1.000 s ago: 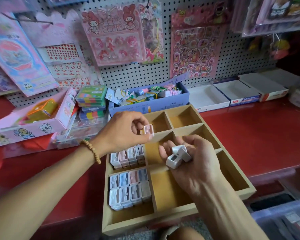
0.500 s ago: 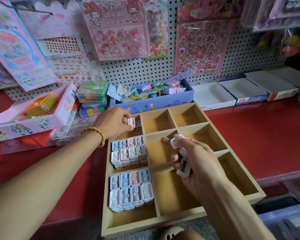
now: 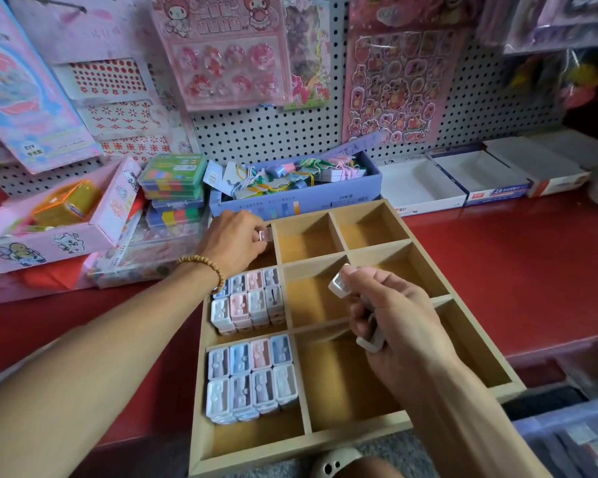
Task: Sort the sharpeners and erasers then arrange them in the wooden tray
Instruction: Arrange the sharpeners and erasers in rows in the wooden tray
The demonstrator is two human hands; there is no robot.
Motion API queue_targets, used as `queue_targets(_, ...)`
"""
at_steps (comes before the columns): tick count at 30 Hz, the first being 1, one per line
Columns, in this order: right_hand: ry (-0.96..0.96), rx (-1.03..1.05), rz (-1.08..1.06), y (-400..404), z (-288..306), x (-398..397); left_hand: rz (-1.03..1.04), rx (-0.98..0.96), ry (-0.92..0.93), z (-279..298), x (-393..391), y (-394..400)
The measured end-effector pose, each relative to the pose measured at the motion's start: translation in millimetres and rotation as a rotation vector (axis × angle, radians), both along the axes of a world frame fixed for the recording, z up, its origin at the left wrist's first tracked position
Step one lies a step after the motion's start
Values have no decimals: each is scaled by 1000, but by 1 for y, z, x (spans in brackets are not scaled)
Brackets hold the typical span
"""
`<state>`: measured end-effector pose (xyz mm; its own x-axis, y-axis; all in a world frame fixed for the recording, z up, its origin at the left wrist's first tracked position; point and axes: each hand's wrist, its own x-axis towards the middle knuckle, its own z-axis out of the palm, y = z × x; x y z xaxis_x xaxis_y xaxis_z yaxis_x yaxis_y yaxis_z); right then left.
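On the red counter (image 3: 497, 257) sits the wooden tray (image 3: 356, 439), its front edge overhanging toward the person. Its two nearer left compartments hold packed rows of pastel sharpeners (image 3: 251, 374), and more sharpeners (image 3: 249, 301) fill the middle-left one. The left hand (image 3: 235, 241) reaches over the far-left compartment, fingers curled, pinching a pink sharpener (image 3: 263, 235). The right hand (image 3: 390, 319) hovers above the centre compartments, fingers curled round white sharpeners (image 3: 339, 286), one poking out at the top and another below the palm. Just behind the tray stands a blue box (image 3: 301, 198) of tangled small items, beside stacked green cases (image 3: 173, 177) and a pink box (image 3: 49, 243). White open boxes (image 3: 425, 188) line the pegboard (image 3: 263, 132) to the right.
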<state>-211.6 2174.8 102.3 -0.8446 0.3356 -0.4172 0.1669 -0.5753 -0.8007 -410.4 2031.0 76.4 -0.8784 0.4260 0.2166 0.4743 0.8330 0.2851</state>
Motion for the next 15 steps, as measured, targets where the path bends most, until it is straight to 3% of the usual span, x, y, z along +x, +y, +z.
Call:
queue_targets(7,24,54,6,1,-1,4,19,-32,13,12,7,-2)
queue_targets(9,38,78,2,1,0,2,12,67,10,19,18,0)
queue_targets(12,52,108,4,2,0,3,-168,357,-224,35,46,0)
queue_targets(15,52,119,-2,1,-2,0,-439,476,-531,54,75,0)
